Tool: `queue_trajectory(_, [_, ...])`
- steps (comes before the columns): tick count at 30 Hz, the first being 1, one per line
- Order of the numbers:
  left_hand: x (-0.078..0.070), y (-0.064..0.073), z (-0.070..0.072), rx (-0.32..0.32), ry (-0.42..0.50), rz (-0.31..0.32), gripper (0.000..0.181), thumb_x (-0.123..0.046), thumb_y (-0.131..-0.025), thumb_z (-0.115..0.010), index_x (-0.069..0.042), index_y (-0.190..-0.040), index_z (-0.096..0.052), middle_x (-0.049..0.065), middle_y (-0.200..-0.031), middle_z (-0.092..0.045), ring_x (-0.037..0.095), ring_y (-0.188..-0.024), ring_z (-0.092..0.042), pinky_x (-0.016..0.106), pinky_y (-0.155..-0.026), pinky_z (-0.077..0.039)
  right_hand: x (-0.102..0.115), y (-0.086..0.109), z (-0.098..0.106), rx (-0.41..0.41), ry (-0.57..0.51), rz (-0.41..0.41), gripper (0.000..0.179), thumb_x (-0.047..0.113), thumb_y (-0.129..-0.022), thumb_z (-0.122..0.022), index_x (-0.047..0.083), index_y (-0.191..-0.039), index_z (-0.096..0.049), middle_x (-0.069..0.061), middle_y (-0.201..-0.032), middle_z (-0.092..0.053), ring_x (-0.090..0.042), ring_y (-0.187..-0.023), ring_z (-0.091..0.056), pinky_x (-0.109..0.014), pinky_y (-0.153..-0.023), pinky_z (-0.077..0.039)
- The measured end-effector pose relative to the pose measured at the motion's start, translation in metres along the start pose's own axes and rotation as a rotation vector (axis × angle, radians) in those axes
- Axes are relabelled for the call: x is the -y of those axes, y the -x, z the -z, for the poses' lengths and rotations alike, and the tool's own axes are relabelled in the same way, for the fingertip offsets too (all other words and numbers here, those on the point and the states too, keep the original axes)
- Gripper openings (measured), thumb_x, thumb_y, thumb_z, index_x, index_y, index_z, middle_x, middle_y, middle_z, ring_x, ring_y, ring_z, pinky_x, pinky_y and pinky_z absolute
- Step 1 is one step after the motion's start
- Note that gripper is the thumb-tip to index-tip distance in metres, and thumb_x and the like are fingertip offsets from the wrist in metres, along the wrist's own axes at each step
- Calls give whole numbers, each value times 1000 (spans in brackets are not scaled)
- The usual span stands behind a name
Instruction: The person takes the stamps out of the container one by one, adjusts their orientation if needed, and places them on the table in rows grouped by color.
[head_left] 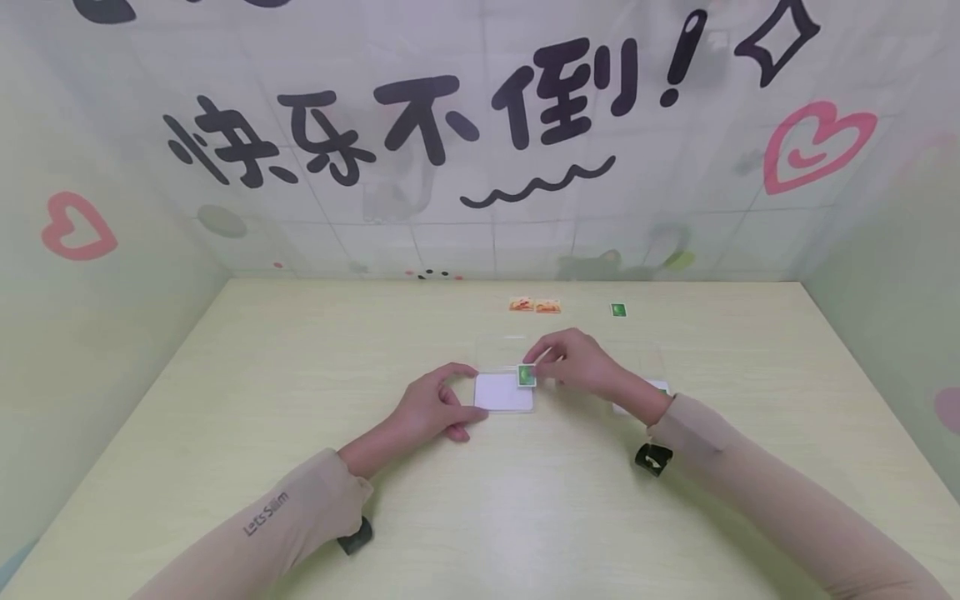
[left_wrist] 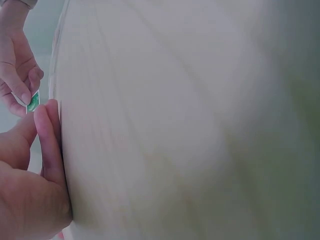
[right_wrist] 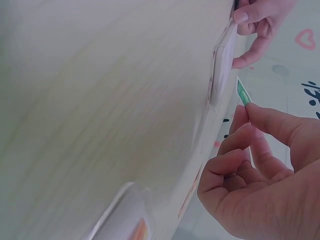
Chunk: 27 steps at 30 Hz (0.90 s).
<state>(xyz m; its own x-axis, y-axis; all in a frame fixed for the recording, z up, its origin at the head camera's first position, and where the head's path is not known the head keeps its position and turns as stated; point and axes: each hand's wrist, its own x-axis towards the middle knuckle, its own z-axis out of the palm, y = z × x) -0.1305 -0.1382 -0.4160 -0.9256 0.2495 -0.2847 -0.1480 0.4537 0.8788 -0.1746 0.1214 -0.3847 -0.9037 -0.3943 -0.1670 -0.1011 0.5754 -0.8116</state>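
My right hand (head_left: 577, 362) pinches a small green stamp-like card (head_left: 527, 376) with a white border between thumb and forefinger. The card is over the right upper corner of a flat white rectangular case (head_left: 501, 393). My left hand (head_left: 431, 404) holds that case at its left end, forefinger at the far corner and thumb at the near one. What looks like a clear lid (head_left: 498, 350) lies folded back behind the case. In the right wrist view the green card (right_wrist: 243, 92) is tilted, apart from the case (right_wrist: 225, 55).
Two orange picture cards (head_left: 534, 306) lie side by side farther back, with another green card (head_left: 618, 310) to their right. A second white case (head_left: 621, 409) is partly hidden under my right forearm. A printed wall (head_left: 420, 242) closes off the table's back.
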Motion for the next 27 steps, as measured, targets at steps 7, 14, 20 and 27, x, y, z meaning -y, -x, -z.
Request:
queue_trajectory(7, [-2, 0, 0, 4, 17, 8, 63, -6, -88, -85, -8, -144, -57, 6, -69, -64, 12, -52, -69, 24, -57, -56, -1, -1, 4, -9, 7, -13, 15, 7, -97, -74, 2, -111, -78, -10, -96, -74, -19, -71, -60, -27, -63, -48])
queue_trajectory(14, [-3, 2, 1, 4, 17, 15, 66, -7, -88, -85, -10, -147, -56, 5, -69, -63, 12, -53, -69, 23, -58, -55, 0, -1, 9, -13, 20, -34, 16, 8, -98, -73, 3, -112, -78, -10, -98, -74, -19, -73, -60, -27, -65, -49])
queue_trajectory(20, [-2, 3, 2, 10, 20, 0, 65, -8, -89, -85, -8, -147, -56, 5, -69, -63, 13, -54, -70, 23, -58, -54, -2, -1, 13, -15, 25, -26, 16, 7, -99, -71, 1, -113, -77, -12, -101, -74, -20, -73, -60, -28, -64, -48])
queue_trajectory(27, [1, 1, 1, 13, 14, -9, 64, -9, -90, -84, -8, -147, -56, 4, -69, -63, 13, -54, -70, 23, -59, -55, -3, 0, 16, -18, 27, -49, 17, 9, -99, -72, 2, -114, -77, -12, -105, -74, -20, -75, -60, -28, -65, -48])
